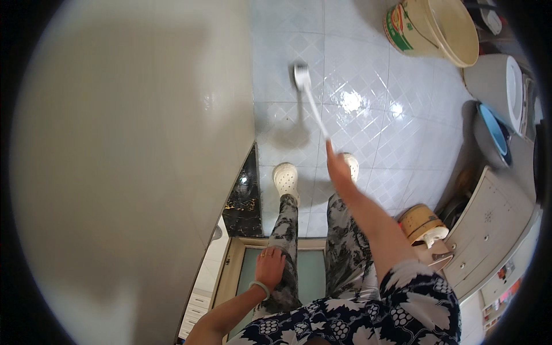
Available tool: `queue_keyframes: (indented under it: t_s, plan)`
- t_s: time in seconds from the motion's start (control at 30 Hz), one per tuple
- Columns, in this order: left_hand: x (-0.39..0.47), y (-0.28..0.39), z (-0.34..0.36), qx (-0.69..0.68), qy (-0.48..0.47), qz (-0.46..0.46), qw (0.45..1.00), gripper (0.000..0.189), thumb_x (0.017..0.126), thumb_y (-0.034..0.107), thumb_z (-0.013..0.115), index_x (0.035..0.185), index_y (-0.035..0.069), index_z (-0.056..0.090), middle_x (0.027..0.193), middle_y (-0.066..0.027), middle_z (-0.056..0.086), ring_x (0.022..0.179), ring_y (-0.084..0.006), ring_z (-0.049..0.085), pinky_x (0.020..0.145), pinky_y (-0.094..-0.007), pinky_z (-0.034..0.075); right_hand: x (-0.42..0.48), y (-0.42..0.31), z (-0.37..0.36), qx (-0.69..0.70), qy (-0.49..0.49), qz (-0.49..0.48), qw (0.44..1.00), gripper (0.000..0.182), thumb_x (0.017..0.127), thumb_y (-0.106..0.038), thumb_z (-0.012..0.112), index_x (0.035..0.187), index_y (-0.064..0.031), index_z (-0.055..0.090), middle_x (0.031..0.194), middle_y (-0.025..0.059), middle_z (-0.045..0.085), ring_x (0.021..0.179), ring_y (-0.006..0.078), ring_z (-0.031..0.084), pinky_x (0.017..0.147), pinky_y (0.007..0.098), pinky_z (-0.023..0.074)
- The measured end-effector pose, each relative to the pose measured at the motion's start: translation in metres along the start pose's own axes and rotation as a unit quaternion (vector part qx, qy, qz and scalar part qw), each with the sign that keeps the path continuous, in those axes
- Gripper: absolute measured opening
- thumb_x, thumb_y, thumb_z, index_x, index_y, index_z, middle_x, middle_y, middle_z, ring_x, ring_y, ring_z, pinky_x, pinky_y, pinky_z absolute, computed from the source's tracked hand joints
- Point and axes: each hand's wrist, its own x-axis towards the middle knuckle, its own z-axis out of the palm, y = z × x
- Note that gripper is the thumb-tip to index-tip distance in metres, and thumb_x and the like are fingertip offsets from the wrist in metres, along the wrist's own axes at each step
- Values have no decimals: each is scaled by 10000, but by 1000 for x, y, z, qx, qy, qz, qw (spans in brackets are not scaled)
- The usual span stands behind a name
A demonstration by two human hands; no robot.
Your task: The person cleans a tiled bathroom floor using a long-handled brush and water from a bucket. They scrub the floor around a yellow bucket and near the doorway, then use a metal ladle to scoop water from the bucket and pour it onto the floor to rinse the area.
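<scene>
My right hand [340, 170] is closed around the white handle [317, 114] of a long-handled brush. Its white head [301, 76] is down at the tiled floor [353, 133], out ahead of my feet; the bristles are mostly hidden beneath it. My left hand [270, 267] lies flat on my left leg near the knee, holding nothing. A ring and a pale bangle [261, 290] are on that hand and wrist. On my feet are cream perforated clogs [285, 178], the right one partly hidden behind my right hand.
A pale wall-like surface [142, 151] fills the left side, with black marble-look trim [243, 200] at its foot. Along the right stand a cream plastic bucket [431, 30], a white container [489, 84], a blue basin [491, 129], a wooden tub [420, 222] and a white cabinet [483, 215].
</scene>
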Motion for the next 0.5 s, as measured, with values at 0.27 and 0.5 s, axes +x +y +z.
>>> queue_keyframes:
  t_s: [0.27,0.5]
  plan:
    - [1,-6,6,-9,-11,0,1000,188,879,214,571,959,44,562,1075,-139,552,1033,-331,522,875,-454,411,111,-35,-49,31,111,-55,992,598,924,-135,439,1474,-230,226,898,280,596,787,402,618,690,494,506]
    - [-3,-8,12,-8,-10,10,1000,197,914,214,551,994,33,549,1097,-155,532,1047,-349,506,910,-475,403,125,-139,-8,125,60,-52,989,618,920,-62,373,1481,-231,178,1044,304,575,901,409,619,769,494,511]
